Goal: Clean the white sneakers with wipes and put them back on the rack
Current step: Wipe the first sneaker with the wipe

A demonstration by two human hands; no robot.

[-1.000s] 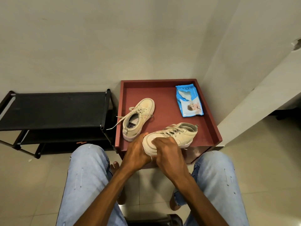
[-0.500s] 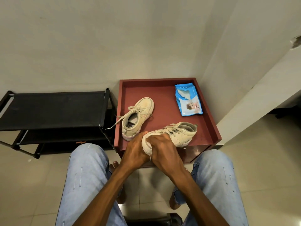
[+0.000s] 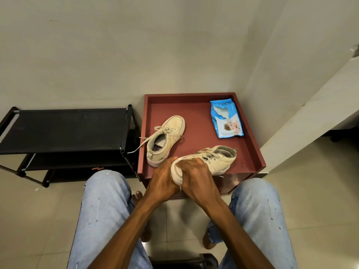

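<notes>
A white sneaker (image 3: 219,158) lies on the front of the red tray-top table (image 3: 250,133), its toe pointing toward me. My left hand (image 3: 162,179) grips the toe from the left side. My right hand (image 3: 196,175) curls over the top of the toe cap; whether a wipe lies under its fingers is hidden. The second white sneaker (image 3: 167,138) stands free on the table's left part, its laces hanging over the edge. At the table's back right lies a blue wipes pack (image 3: 226,118) with its flap open.
A black shoe rack (image 3: 64,129) stands to the left of the table, against the wall. A white wall corner juts in at the right. My knees in light jeans flank the table's front edge over a tiled floor.
My right hand has slid a little further up over the toe cap. My left hand keeps its hold, and the sneaker stays where it was.
</notes>
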